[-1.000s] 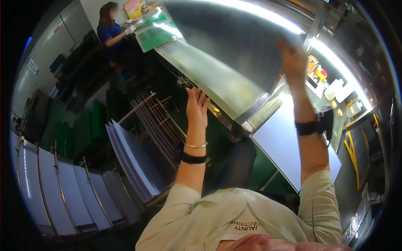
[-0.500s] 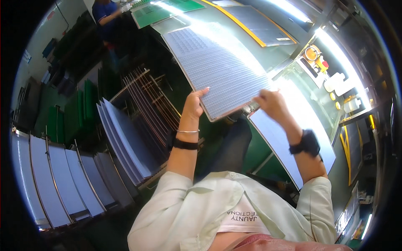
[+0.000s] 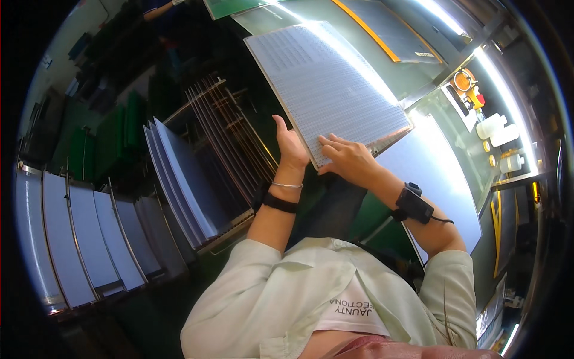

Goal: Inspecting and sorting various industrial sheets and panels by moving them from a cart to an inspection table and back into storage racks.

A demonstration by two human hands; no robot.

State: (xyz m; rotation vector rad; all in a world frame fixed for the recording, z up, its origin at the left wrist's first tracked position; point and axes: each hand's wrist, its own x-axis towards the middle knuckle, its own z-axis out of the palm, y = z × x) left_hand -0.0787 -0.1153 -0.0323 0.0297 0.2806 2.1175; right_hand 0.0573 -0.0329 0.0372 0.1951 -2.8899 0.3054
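A large pale grey circuit board panel (image 3: 341, 84), covered in rows of fine marks, lies tilted before me with its near end reaching past the bench. My right hand (image 3: 353, 160) is on its near edge, fingers over the top face and thumb at the rim. Along the panel's left edge rests my left hand (image 3: 292, 146), its thumb stretched up and away from the surface; the other fingers are hidden by the panel. Under and to the right of it is a plain white sheet (image 3: 436, 167), lit brightly by the lamp.
To my left stand a rack (image 3: 239, 125) of upright panels and another row of pale panels (image 3: 89, 239). On the bench (image 3: 269, 23) lie a green board (image 3: 233, 6) and a yellow-edged dark sheet (image 3: 388, 30). White bottles (image 3: 497, 130) and an orange tape roll (image 3: 462, 80) sit right.
My right hand has moved left from the panel's right corner to its near edge. My left thumb has lifted off the panel. The view has shifted, and the person at the back is mostly out of it.
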